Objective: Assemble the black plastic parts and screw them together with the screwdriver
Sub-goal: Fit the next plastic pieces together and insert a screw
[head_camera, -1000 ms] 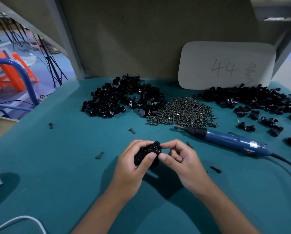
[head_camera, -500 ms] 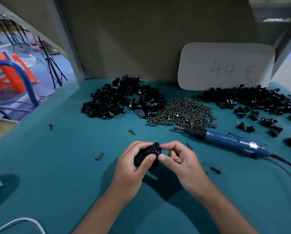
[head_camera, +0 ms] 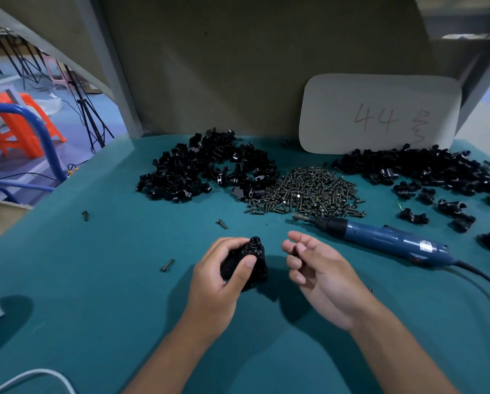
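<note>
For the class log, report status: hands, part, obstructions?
Left hand grips black assembly. Right hand open, off it. Screwdriver lies on table, untouched. Nothing in the way.

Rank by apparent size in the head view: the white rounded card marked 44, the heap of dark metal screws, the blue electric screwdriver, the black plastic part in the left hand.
1. White rounded card
2. Blue electric screwdriver and heap of dark metal screws: too close to call
3. Black plastic part, partly hidden by the left hand

One head-worn wide-angle camera looks forward and down, close over the desk (head_camera: 96,280), facing the backboard (head_camera: 238,66).
</note>
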Demonstrator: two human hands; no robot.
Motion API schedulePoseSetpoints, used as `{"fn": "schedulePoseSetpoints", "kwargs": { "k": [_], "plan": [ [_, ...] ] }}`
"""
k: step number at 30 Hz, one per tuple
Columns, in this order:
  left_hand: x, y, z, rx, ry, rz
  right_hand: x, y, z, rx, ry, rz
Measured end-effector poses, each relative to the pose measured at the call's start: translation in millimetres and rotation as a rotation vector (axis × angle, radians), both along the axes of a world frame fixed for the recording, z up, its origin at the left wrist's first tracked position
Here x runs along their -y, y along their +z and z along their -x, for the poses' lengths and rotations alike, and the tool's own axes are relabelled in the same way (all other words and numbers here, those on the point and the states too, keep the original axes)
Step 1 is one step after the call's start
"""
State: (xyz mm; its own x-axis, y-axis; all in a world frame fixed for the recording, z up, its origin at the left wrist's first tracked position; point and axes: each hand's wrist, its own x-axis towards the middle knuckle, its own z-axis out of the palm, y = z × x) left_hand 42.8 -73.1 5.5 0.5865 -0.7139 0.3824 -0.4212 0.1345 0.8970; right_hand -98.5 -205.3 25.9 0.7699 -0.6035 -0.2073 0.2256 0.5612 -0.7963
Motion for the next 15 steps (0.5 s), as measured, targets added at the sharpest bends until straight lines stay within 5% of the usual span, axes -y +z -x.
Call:
{"fn": "schedulePoseSetpoints", "kwargs": {
  "k": [8,15],
  "plan": [
    [-0.5,-0.6,0.4,0.033,-0.004,-0.016,2.0,-0.7,2.2,0.001,0.02,-0.137],
    [-0.4,-0.6,1.4,0.045,-0.014,-0.014,-6.5,1.4,2.5,-0.022,0.003,0.181]
  ]
}}
